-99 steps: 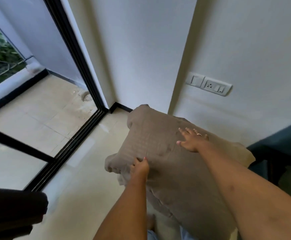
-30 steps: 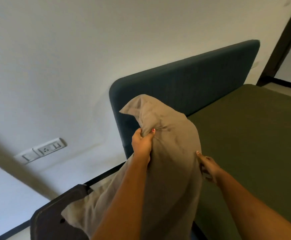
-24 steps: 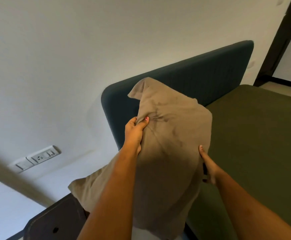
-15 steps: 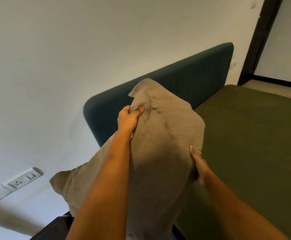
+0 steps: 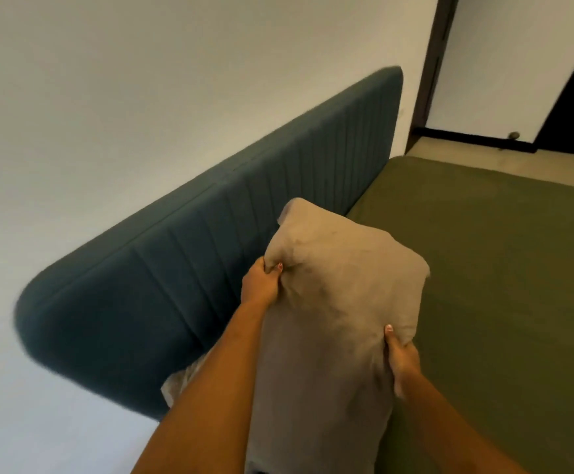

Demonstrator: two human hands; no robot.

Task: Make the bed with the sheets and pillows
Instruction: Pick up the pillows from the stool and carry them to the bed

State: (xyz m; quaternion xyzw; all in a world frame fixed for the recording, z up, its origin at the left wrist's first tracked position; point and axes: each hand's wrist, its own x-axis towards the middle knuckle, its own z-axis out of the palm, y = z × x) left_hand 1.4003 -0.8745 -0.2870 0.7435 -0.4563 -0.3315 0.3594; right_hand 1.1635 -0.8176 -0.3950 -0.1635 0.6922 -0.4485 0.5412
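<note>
**Pillow in the air, headboard corner coming up**

While you carry the taupe pillow (image 5: 340, 323) above the near head corner of the bed, both hands are clenched on it: your left hand (image 5: 261, 285) pinches a bunch of fabric by the top left corner, and your right hand (image 5: 400, 360) clamps the right edge lower down. Nothing of it rests on the green sheet (image 5: 500, 285) yet; it hangs upright, just in front of the blue headboard (image 5: 210, 268).

Here's the risk, as I judge it: that left pinch has cover cloth more than filling, so a hard swing could slide the case off the stuffing or let the pillow twist and land crooked, away from the headboard. Drop it too near the bed's side edge and it may tip to the floor. Dragging it could also ruffle the smooth sheet.

Against half a second ago, the view has swung right: the wall socket is gone, more headboard and the doorway (image 5: 552, 97) show, and the pillow sits lower, farther over the mattress. Same grip on both sides.
</note>
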